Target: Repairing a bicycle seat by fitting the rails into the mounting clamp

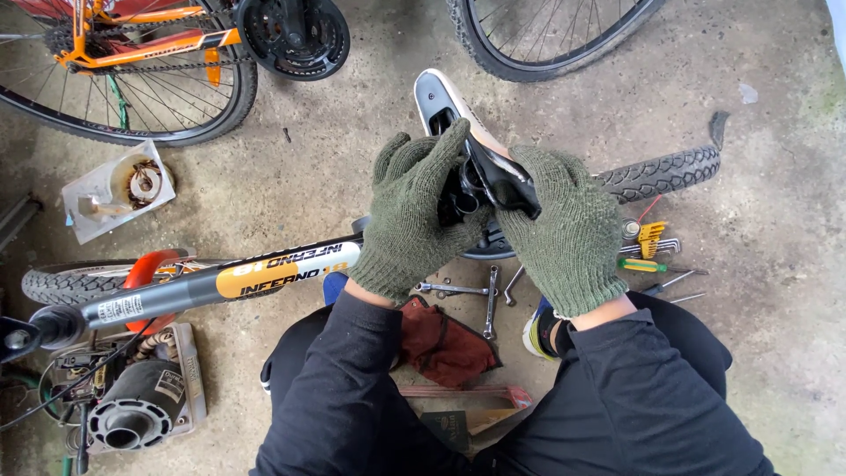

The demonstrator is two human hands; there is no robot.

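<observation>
The bicycle saddle (458, 123) is held upside down above the concrete floor (775, 264), nose pointing away, between both gloved hands. The left hand (414, 211) is wrapped around the clamp under the rails, fingers closed on it; the right hand (564, 225) is closed around the saddle's rear. A steady grip is called for here (the knitted gloves could slip on smooth plastic), so the saddle is best braced by the right while the clamp is worked. Spanners (471, 291) are laid just below, near the grey bike frame (220, 282).
</observation>
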